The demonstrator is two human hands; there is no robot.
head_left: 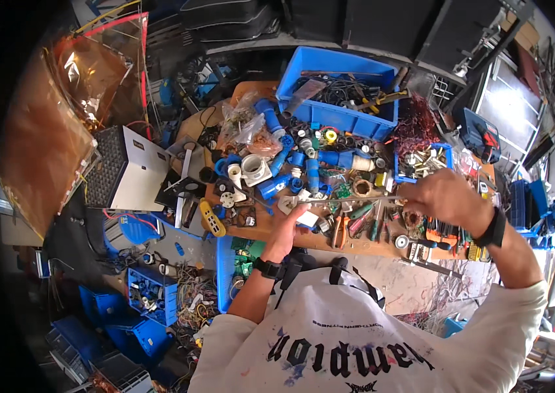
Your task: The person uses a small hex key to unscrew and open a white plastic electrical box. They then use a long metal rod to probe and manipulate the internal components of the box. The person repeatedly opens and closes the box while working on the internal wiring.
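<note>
A cluttered worktable [251,234] fills the middle of the frame, with a blue crate [369,124] at its upper edge, likely set back there to leave the near side workable. Hand tools [340,232] lie along the table's lower edge, presumably for easy reach. Right of centre, the right hand [443,198] is closed in a fist around one end of a thin rod [363,199]; at centre, the left hand [283,232] has its thumb by the other end, its curled fingers partly hidden, so I cannot tell how tightly it grips. Holding both ends apart probably steadies the rod, which looks slim, greyish, nearly straight and almost level, above a small white piece [306,219]
</note>
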